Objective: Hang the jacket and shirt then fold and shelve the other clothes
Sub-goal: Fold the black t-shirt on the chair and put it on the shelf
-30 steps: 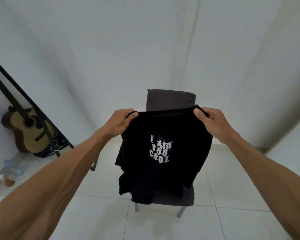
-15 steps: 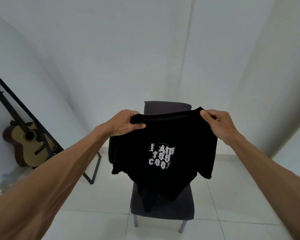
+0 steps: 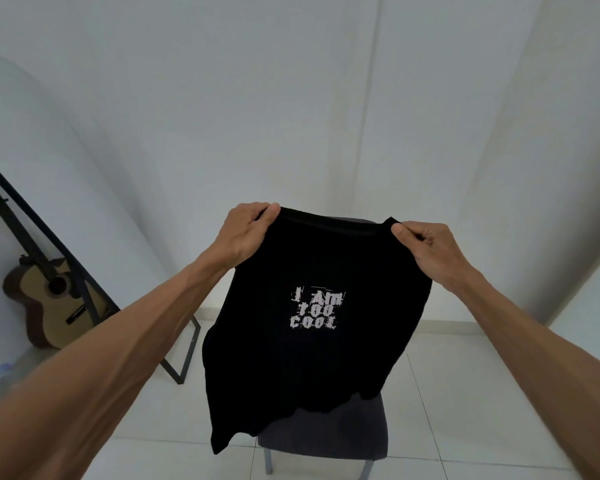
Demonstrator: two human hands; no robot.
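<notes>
**Both hands hold a black T-shirt up by its shoulders, over a chair**

Both hands are raised in front of the person at the ends of bare, outstretched forearms. The left hand (image 3: 245, 233) pinches the top edge of the black T-shirt (image 3: 312, 362) at one end of the neckline, fingers curled over the cloth and thumb against it. The right hand (image 3: 430, 249) grips the other end in the same way, thumb on the near side and fingers folded behind.

White walls (image 3: 291, 98) fill the upper half of the view and meet in a corner behind the hands. Pale floor tiles (image 3: 465, 393) run below.

The T-shirt hangs between the two hands, its neckline stretched roughly level, and white lettering on the chest reads "I AM TOO COOL". Its lower hem is uneven and lower on the left. The cloth hangs in front of a dark grey chair (image 3: 343, 434), covering most of the back and the near part of the seat; whether the hem touches the seat cannot be told.

On the left a black metal frame (image 3: 184, 358) slants down to the floor. Behind it an acoustic guitar (image 3: 45, 306) leans against the wall. At the lower left edge lies a blurred plastic bottle (image 3: 2, 370).
</notes>
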